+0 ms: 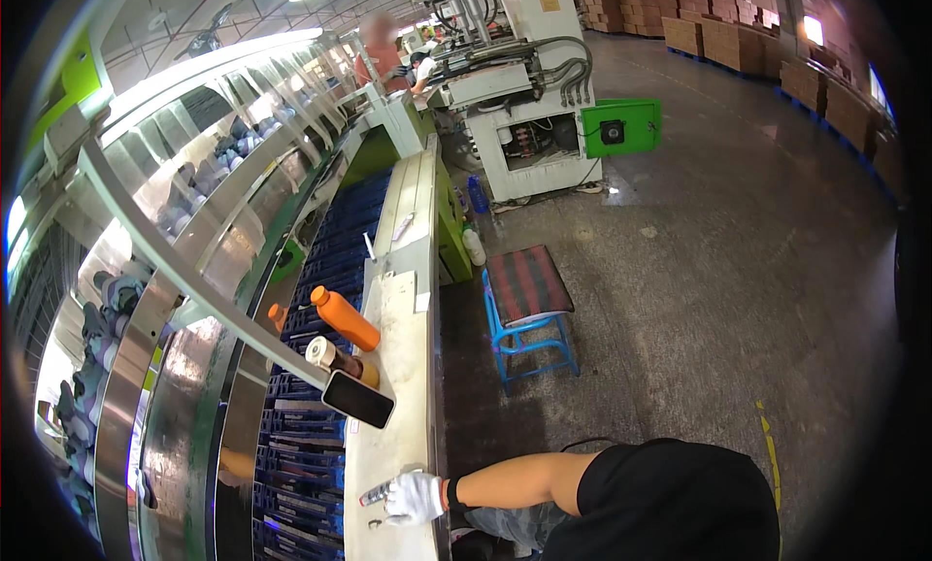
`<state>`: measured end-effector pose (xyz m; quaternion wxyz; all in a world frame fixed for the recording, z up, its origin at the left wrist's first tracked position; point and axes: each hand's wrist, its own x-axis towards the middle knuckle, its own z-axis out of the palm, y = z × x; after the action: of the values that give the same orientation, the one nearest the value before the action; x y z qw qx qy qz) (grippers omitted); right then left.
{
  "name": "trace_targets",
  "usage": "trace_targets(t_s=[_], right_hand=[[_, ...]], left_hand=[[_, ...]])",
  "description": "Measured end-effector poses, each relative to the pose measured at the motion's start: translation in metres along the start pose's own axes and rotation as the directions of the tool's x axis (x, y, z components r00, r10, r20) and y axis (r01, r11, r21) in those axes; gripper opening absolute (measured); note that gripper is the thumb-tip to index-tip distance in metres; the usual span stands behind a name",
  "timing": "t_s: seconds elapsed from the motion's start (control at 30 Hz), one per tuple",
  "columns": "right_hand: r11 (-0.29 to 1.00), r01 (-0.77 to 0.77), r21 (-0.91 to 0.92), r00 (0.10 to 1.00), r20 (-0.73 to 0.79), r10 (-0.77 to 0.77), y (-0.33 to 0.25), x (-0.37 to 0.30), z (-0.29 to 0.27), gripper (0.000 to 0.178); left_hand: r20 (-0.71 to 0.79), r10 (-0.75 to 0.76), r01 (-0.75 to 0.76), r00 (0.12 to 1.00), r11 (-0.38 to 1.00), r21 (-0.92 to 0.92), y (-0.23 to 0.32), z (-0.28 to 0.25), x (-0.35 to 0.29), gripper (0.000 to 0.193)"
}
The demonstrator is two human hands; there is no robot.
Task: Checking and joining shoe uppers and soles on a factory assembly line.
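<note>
My right hand (pixel 415 498), in a white glove with a dark band at the wrist, rests at the near end of the long pale bench ledge (pixel 393 309). Its fingers are closed round a slim grey tube (pixel 375 494) with a reddish end, whose exact kind I cannot make out. Beside the fingertips lies a small dark metallic piece (pixel 375 524). Farther up the ledge are a black phone (pixel 358 399), a brownish bottle with a pale lid (pixel 342 359) and an orange bottle (pixel 346 318). My left hand is out of view.
Left of the ledge runs a row of blue slats (pixel 301 435), then a metal-sided line with shoe parts (pixel 105 313). A curved grey rail (pixel 194 270) crosses above. On the right stand a blue-framed stool (pixel 529 284) and a large white machine (pixel 524 144). Two people work far off.
</note>
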<state>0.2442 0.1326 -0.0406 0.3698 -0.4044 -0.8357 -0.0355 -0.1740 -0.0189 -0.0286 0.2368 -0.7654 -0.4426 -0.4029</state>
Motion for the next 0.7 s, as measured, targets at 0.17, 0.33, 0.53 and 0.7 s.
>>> trace_targets(t_s=[0.17,0.33,0.53,0.7], right_hand=[[0.991,0.016,0.133,0.996,0.081,-0.027,-0.009,0.011,-0.026,0.035],[0.969,-0.123,0.215,0.861,0.508,-0.004,-0.016,0.022,-0.064,0.056],[0.940,0.016,0.342,0.998,0.048,-0.034,-0.011,-0.020,-0.024,0.055],[0.976,-0.076,0.204,0.960,0.281,0.016,0.001,-0.053,-0.043,0.046]], left_hand=[[-0.450,0.650,-0.764,0.612,0.632,-0.127,0.031,-0.020,0.047,0.045],[-0.417,0.640,-0.746,0.645,0.646,-0.164,0.071,0.033,0.113,0.044],[-0.372,0.613,-0.711,0.697,0.661,-0.241,0.117,0.096,0.196,0.044],[-0.304,0.507,-0.589,0.807,0.734,-0.339,0.156,0.159,0.204,0.044]])
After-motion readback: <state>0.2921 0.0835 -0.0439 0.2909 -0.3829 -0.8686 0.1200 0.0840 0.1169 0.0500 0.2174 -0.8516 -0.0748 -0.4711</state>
